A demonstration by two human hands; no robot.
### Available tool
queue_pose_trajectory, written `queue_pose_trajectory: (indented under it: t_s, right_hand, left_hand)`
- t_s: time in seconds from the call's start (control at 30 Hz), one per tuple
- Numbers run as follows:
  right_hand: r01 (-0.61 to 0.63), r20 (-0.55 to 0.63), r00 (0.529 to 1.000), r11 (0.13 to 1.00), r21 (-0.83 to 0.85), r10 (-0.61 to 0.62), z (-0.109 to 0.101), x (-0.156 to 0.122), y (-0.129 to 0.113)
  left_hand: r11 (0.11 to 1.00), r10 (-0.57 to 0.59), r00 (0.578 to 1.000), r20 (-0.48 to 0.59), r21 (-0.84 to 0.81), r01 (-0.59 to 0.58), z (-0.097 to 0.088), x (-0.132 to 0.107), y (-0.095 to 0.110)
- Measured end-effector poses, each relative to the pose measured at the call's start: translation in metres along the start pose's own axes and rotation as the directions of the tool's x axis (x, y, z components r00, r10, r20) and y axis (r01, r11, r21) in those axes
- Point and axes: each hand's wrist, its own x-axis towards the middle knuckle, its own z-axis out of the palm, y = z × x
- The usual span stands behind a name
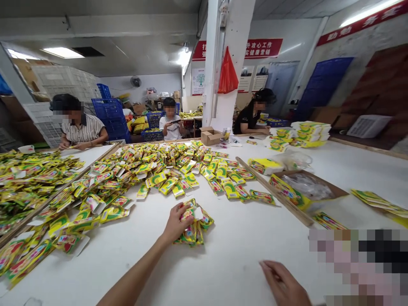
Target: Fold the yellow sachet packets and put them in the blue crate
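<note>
My left hand (179, 222) rests on a small bunch of yellow-and-green printed packets (194, 231) near the middle of the white table (232, 250). Its fingers are bent over the left side of the bunch and hold it. At the lower right, my right hand (285, 284) hovers at the table's near side, apart from the packets. Its fingers are loosely curled with a gap between them, and nothing shows in them. Beyond my left hand spreads a large heap of small yellow cartons (165, 182), some with white flaps open.
A wooden strip (274, 191) lies right of the heap, and another wooden divider (63, 189) separates packets at left. An open carton (331, 187) holds clear plastic. Stacked yellow boxes (310, 134) stand at the back right. Several people sit around; a blurred person (360, 272) is close at right.
</note>
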Motion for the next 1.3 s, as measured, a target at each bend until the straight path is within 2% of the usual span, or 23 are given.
queue_pose_trajectory:
  t_s: [0.1, 0.17, 0.23, 0.27, 0.33, 0.4, 0.47, 0.53, 0.63, 0.77, 0.87, 0.97, 1.03, 1.17, 1.3]
  right_hand:
    - [0.074, 0.072, 0.994, 0.988, 0.137, -0.084, 0.028, 0.001, -0.035]
    - [0.099, 0.116, 0.986, 0.977, 0.191, -0.122, 0.044, -0.001, -0.06]
    - [0.132, 0.129, 0.978, 0.964, 0.231, -0.165, 0.054, -0.006, -0.082]
    - [0.147, 0.125, 0.975, 0.955, 0.256, -0.184, 0.057, -0.009, -0.091]
    - [0.173, 0.112, 0.969, 0.929, 0.327, -0.22, 0.06, -0.016, -0.104]
    - [0.176, 0.118, 0.962, 0.891, 0.417, -0.246, 0.059, -0.023, -0.11]
    - [0.163, 0.137, 0.955, 0.854, 0.494, -0.261, 0.056, -0.029, -0.109]
    - [0.144, 0.17, 0.947, 0.836, 0.529, -0.271, 0.052, -0.033, -0.102]
    - [0.102, 0.281, 0.914, 0.835, 0.54, -0.294, 0.047, -0.038, -0.091]
    - [0.039, 0.421, 0.856, 0.848, 0.528, -0.301, 0.043, -0.038, -0.091]
    - [0.1, 0.388, 0.87, 0.88, 0.463, -0.303, 0.044, -0.033, -0.101]
    - [0.099, 0.344, 0.89, 0.863, 0.496, -0.3, 0.048, -0.028, -0.106]
    - [0.106, 0.349, 0.877, 0.842, 0.528, -0.33, 0.05, -0.027, -0.106]
    - [0.2, 0.34, 0.848, 0.84, 0.505, -0.406, 0.05, -0.032, -0.105]
    - [0.182, 0.327, 0.876, 0.871, 0.457, -0.355, 0.051, -0.033, -0.111]
  left_hand:
    - [0.996, 0.041, 0.999, 0.01, 0.074, -0.041, 0.023, -0.02, 0.029]
    - [0.991, 0.083, 0.996, -0.028, 0.112, -0.079, 0.024, -0.029, 0.046]
    - [0.995, 0.065, 0.993, -0.099, 0.086, -0.057, 0.017, -0.039, 0.064]
    - [0.999, 0.028, 0.991, -0.13, 0.029, -0.024, 0.013, -0.045, 0.074]
    - [0.982, -0.064, 0.987, -0.147, -0.185, 0.036, 0.007, -0.061, 0.093]
    - [0.89, -0.11, 0.988, -0.108, -0.453, 0.05, 0.008, -0.083, 0.11]
    - [0.779, -0.109, 0.992, -0.057, -0.625, 0.05, 0.016, -0.106, 0.119]
    - [0.722, -0.092, 0.996, -0.015, -0.69, 0.057, 0.027, -0.128, 0.122]
    - [0.706, -0.092, 0.995, 0.039, -0.702, 0.093, 0.041, -0.149, 0.117]
    - [0.818, -0.078, 0.996, 0.044, -0.568, 0.089, 0.041, -0.155, 0.109]
    - [0.866, -0.057, 0.998, -0.013, -0.498, 0.043, 0.035, -0.149, 0.105]
    - [0.77, -0.066, 0.997, -0.046, -0.638, 0.022, 0.032, -0.144, 0.102]
    - [0.738, -0.067, 0.997, -0.037, -0.675, 0.024, 0.032, -0.144, 0.1]
    - [0.796, -0.059, 0.998, -0.013, -0.604, 0.039, 0.031, -0.149, 0.101]
    - [0.783, -0.133, 0.991, -0.023, -0.616, 0.09, 0.03, -0.15, 0.106]
